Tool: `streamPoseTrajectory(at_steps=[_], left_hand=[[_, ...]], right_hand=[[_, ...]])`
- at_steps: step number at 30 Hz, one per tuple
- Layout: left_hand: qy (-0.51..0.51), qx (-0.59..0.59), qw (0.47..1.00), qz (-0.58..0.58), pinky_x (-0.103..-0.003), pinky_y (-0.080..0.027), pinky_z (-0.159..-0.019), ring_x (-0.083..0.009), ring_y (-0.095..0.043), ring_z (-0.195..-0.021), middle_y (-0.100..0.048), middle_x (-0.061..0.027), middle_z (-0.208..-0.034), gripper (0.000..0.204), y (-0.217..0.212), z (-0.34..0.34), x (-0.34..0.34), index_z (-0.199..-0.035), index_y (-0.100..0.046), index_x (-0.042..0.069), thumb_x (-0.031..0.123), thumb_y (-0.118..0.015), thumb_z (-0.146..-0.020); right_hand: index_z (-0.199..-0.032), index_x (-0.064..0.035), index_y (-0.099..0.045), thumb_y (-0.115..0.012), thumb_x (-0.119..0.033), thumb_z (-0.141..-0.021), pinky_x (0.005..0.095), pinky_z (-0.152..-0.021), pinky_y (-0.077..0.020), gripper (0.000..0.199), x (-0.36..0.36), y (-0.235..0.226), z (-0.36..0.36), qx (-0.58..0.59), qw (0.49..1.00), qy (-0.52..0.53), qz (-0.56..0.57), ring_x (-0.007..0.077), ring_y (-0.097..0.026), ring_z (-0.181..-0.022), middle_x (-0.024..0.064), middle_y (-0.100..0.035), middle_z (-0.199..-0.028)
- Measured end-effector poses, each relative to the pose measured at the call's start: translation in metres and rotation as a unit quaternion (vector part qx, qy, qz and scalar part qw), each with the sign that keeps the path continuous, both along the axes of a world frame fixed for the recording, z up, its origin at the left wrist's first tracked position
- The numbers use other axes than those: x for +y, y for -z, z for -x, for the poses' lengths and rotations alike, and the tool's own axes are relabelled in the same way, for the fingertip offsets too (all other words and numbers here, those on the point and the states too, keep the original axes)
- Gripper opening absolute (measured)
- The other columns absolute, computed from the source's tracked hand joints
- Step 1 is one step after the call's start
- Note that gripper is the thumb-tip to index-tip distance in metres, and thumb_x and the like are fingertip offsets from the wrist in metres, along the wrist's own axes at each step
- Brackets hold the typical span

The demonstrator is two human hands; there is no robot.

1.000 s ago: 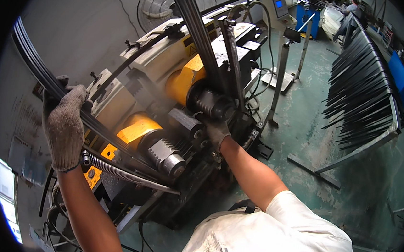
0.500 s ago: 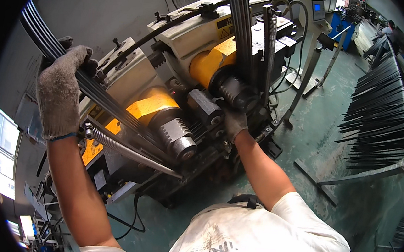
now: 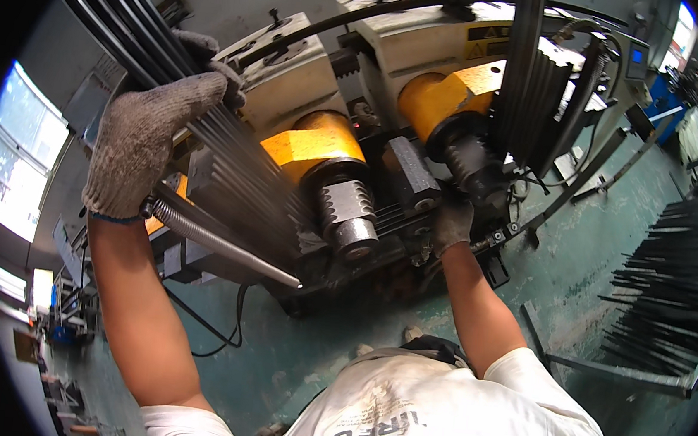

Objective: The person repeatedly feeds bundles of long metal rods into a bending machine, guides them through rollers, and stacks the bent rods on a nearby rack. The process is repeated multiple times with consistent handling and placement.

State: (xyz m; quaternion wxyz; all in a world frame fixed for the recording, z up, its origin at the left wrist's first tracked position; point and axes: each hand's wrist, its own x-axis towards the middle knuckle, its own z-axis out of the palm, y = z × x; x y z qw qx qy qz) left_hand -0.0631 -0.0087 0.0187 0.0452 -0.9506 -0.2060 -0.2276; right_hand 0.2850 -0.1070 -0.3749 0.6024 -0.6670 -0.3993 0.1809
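Observation:
A bundle of long dark metal tubes (image 3: pixel 130 20) slants up past the left die of a tube-bending machine (image 3: pixel 312 74). My left hand (image 3: pixel 153 130), in a grey knit glove, is wrapped around this bundle from the outer side. Its lower stretch is smeared by motion. Low at the machine's middle, my right hand (image 3: pixel 453 225), also gloved, reaches in beside a dark block (image 3: pixel 409 172); its fingers are hidden. Toothed steel dies (image 3: pixel 347 209) on yellow heads (image 3: pixel 318 145) flank that block. Another upright length of tubes (image 3: pixel 521 75) rises at the right die.
A coil spring (image 3: pixel 218 248) juts out below my left wrist. On the far right, a rack (image 3: pixel 687 385) carries many dark strips. Behind the machine's right end stands a control box with a lit screen (image 3: pixel 636 55). A cable (image 3: pixel 234 316) hangs near the green floor.
My view has shifted, so the machine sits farther right. My left hand and the tubes it holds have come nearer to the left die, and the bundle stands steeper. My right hand stays beside the block.

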Motion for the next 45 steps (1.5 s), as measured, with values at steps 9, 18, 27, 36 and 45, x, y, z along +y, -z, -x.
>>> streamPoseTrajectory(at_steps=[9, 18, 27, 36, 45], left_hand=[[-0.081, -0.140, 0.965, 0.206, -0.037, -0.067, -0.102, -0.0247, -0.082, -0.115, -0.082, -0.0126, -0.124, 0.037, 0.000, -0.009, -0.021, -0.139, -0.074, 0.006, 0.016, -0.076, -0.103], [-0.030, -0.046, 0.997, 0.055, -0.039, -0.067, -0.105, -0.0248, -0.081, -0.117, -0.083, -0.0158, -0.124, 0.032, 0.002, 0.007, -0.014, -0.131, -0.080, 0.002, 0.020, -0.077, -0.105], [-0.037, -0.083, 0.986, 0.143, -0.035, -0.067, -0.101, -0.0241, -0.081, -0.119, -0.082, -0.0113, -0.131, 0.031, 0.004, 0.001, -0.008, -0.138, -0.079, 0.010, 0.017, -0.067, -0.110], [-0.010, -0.010, 1.000, -0.012, -0.038, -0.066, -0.083, -0.0247, -0.079, -0.091, -0.077, -0.0110, -0.094, 0.011, -0.006, 0.008, -0.027, -0.110, -0.077, 0.008, 0.011, -0.069, -0.103], [-0.103, -0.304, 0.933, -0.163, -0.038, -0.062, -0.078, -0.0230, -0.069, -0.069, -0.063, -0.0037, -0.070, 0.011, 0.066, 0.071, -0.245, -0.085, -0.070, 0.009, 0.012, -0.079, -0.080]], right_hand=[[-0.131, 0.0027, -0.075, -0.077, -0.008, -0.103, 0.0358, -0.099, -0.0573, 0.030, 0.010, 0.015, 0.006, 0.386, 0.913, 0.000, -0.132, 0.0176, -0.071, -0.114, 0.0084, -0.076, -0.130], [-0.126, -0.0003, -0.074, -0.064, -0.011, -0.105, 0.0369, -0.081, -0.0610, 0.025, 0.022, 0.045, 0.003, 0.379, 0.913, 0.000, -0.149, 0.0195, -0.074, -0.090, 0.0087, -0.077, -0.109], [-0.114, -0.0043, -0.073, -0.061, -0.014, -0.101, 0.0372, -0.077, -0.0620, 0.020, 0.017, 0.079, -0.020, 0.444, 0.891, -0.053, -0.077, 0.0218, -0.075, -0.083, 0.0092, -0.078, -0.096], [-0.127, -0.0013, -0.074, -0.066, -0.022, -0.105, 0.0405, -0.096, -0.0633, 0.031, 0.013, 0.042, -0.023, 0.470, 0.874, -0.094, -0.081, 0.0285, -0.076, -0.104, 0.0160, -0.078, -0.121], [-0.145, -0.0001, -0.070, -0.061, -0.038, -0.115, 0.0484, -0.108, -0.0591, 0.049, -0.155, 0.016, 0.054, 0.423, 0.897, -0.112, -0.058, 0.0322, -0.074, -0.121, 0.0163, -0.076, -0.133]])
